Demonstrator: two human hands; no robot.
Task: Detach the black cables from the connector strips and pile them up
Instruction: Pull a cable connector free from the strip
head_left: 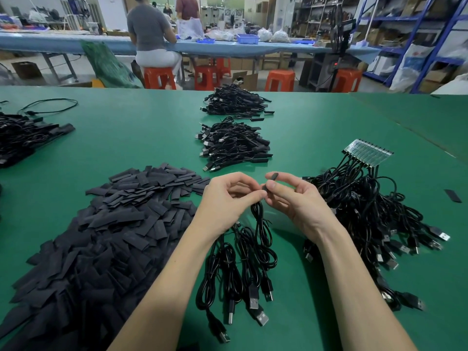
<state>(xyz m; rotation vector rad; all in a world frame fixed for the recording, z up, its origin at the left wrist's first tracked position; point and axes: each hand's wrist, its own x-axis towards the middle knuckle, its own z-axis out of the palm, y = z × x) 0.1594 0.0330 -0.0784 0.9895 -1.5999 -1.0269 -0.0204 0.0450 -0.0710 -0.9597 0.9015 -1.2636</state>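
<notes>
orange stools [160, 77], blue shelving [415, 44], long workbench [76, 44]

Bare bench [141, 138] lay open beyond-left of hands; sleeve heap [109, 224] blocked left, cable tangle [367, 198] right.

The table [126, 127] wears a matt green mat, smooth and faintly grained. The black cables [243, 252] at lower centre have glossy plastic jackets and shiny metal plug tips. The flat black sleeves [121, 219] heaped at left look matt. The connector strip [367, 154] at right is clear, glossy plastic. The stools [159, 77] at upper centre are glossy orange plastic.
</notes>
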